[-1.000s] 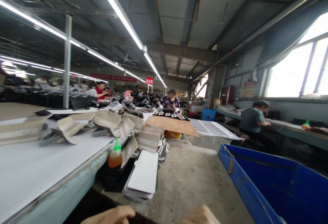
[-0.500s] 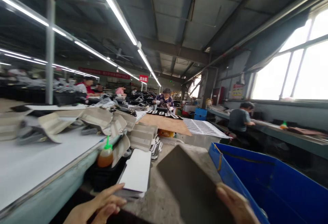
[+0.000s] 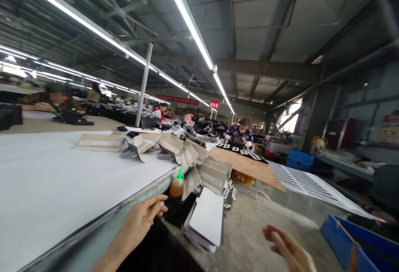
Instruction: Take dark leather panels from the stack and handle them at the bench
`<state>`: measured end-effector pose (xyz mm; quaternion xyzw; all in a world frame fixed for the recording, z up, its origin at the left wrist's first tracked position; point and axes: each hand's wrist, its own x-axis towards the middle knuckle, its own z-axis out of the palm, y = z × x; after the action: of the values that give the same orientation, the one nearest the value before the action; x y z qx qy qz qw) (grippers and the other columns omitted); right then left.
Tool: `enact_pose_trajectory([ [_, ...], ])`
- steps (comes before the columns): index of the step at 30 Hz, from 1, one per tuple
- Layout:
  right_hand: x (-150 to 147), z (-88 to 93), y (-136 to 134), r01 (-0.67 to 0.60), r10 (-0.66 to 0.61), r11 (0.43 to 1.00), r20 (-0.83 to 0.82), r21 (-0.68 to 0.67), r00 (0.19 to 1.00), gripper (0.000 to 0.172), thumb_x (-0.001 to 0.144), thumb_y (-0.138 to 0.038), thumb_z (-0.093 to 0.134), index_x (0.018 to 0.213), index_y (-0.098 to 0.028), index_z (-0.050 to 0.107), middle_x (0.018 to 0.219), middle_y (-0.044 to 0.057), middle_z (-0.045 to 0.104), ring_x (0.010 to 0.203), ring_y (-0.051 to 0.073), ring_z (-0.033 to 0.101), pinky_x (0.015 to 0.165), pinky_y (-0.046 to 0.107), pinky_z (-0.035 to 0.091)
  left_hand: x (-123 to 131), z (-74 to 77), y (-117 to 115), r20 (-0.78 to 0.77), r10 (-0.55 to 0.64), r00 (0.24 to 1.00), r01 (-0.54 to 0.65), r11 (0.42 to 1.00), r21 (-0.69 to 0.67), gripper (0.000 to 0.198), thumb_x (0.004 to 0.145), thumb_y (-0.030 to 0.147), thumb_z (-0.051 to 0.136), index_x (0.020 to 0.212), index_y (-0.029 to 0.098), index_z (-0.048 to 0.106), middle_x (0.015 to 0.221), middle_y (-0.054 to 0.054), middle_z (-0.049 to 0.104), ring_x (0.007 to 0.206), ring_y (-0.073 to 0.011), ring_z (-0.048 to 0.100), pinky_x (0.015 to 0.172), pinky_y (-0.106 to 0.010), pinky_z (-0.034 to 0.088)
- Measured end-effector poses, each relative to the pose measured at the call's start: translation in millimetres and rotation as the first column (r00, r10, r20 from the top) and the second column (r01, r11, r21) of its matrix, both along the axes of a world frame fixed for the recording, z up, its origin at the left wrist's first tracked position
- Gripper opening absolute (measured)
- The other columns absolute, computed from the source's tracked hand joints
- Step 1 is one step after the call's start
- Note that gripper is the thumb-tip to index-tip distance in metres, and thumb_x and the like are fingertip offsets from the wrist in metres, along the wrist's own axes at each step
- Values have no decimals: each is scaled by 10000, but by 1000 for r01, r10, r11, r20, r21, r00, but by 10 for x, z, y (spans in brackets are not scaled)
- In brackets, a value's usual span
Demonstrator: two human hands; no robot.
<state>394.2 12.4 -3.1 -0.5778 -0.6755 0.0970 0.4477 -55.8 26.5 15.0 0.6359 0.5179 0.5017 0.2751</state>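
Over the right-hand edge of the white table (image 3: 62,180), my left hand (image 3: 147,213) has its fingers loosely bent around nothing; whether it touches the edge I cannot tell. Above the grey bench (image 3: 252,226), near the blue bin (image 3: 327,232) beyond its right edge, my right hand (image 3: 285,243) is empty too, its fingers slightly curled.

Between them, toward the bench's left edge, sits a stack of white boards (image 3: 207,214). Just left of it is a dark pile (image 3: 176,211), and by that stands the glue-coloured bottle (image 3: 176,188), its green tip up. Beige flaps (image 3: 213,174) lie heaped behind the stack, with more spread along the far edge of the white table.

I judge I am between pieces: neither hand is working one. Plenty of boards and flaps seem left to handle; which of them are finished, I cannot tell.
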Motion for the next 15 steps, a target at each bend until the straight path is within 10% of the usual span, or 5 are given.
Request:
enact_pose_trajectory([
  [7,-1253,-564,761,-263,279,960,232,-99,932,611,580,-348,860,1168,-192,804,1297,188,718,1207,449,659,1033,543,530,-496,420,900,-92,446,890,-445,895,32,325,970,268,679,1278,175,632,1418,-110,596,1241,-295,613,1024,-535,516],
  [15,-1199,-523,551,-414,397,910,271,7,877,321,995,-461,547,998,-293,821,1064,86,795,999,266,748,900,339,591,-794,528,1788,-126,650,749,-662,744,-93,358,960,297,695,1293,187,621,1355,-99,623,1167,-288,649,955,-502,560],
])
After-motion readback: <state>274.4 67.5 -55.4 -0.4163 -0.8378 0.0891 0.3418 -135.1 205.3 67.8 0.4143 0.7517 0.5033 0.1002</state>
